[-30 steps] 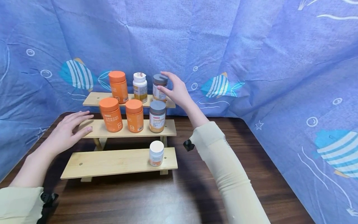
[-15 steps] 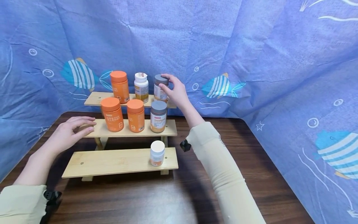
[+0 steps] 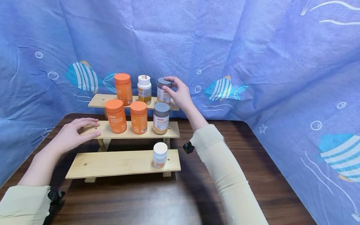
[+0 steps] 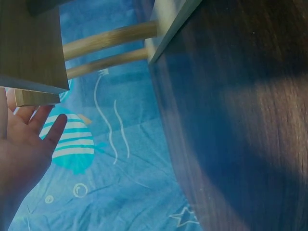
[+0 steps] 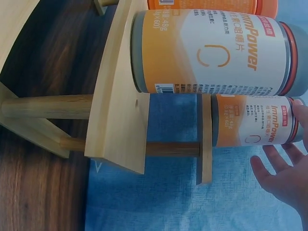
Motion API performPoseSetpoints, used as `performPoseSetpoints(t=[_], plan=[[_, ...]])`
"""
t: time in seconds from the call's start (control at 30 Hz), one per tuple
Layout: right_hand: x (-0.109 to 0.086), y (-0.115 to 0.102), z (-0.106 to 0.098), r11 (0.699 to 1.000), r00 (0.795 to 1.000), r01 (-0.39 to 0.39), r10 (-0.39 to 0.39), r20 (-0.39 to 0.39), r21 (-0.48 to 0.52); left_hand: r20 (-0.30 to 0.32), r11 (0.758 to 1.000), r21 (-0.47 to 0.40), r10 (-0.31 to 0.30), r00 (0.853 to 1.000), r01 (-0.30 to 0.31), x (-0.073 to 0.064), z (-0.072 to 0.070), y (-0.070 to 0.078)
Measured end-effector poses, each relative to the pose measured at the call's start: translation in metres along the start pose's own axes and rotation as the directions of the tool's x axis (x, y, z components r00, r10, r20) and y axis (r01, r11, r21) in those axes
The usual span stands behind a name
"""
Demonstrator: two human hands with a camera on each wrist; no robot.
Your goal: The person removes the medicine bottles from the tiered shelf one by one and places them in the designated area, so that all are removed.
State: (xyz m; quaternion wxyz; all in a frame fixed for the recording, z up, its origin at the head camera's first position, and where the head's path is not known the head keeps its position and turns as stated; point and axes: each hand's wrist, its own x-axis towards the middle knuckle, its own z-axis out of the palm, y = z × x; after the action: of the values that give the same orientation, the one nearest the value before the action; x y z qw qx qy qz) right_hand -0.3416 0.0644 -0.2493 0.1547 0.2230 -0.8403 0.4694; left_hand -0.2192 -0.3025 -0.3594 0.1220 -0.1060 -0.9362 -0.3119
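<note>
At the right end of the top shelf (image 3: pixel 101 100), my right hand (image 3: pixel 181 95) holds a grey-lidded supplement bottle (image 3: pixel 164 94) by its lid, thumb in front and forefinger behind. The right wrist view shows that bottle (image 5: pixel 252 120) upright on its shelf, the other fingers spread beside it. My left hand (image 3: pixel 70 134) lies at the left end of the middle shelf (image 3: pixel 98 129), fingers extended over the board and thumb along its front edge. An orange bottle (image 3: pixel 123 90) and a white bottle (image 3: pixel 144 90) share the top shelf.
The middle shelf bears two orange bottles, a large one (image 3: pixel 116 117) and a smaller one (image 3: pixel 139 118), and another grey-lidded bottle (image 3: pixel 161 118). A small white bottle (image 3: pixel 160 155) stands on the bottom shelf (image 3: pixel 118 162). Behind the dark wooden table (image 3: pixel 225 150) hangs a blue curtain (image 3: pixel 225 47).
My right thumb and forefinger have come in around the grey lid of the top-shelf bottle. My left hand has shifted slightly over the shelf end. The head view has tilted a little.
</note>
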Motion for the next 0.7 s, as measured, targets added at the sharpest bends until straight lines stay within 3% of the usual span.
performPoseSetpoints(t=[0.47, 0.7], plan=[[-0.004, 0.016, -0.028, 0.989, 0.999, -0.008, 0.002, 0.036, 0.149, -0.020, 1.000, 0.026, 0.014, 1.000, -0.014, -0.001, 0.002, -0.001], [-0.020, -0.001, -0.046, 0.987, 0.998, -0.005, -0.003, 0.055, 0.159, -0.013, 0.999, 0.037, 0.016, 1.000, -0.015, 0.000, -0.001, -0.002]])
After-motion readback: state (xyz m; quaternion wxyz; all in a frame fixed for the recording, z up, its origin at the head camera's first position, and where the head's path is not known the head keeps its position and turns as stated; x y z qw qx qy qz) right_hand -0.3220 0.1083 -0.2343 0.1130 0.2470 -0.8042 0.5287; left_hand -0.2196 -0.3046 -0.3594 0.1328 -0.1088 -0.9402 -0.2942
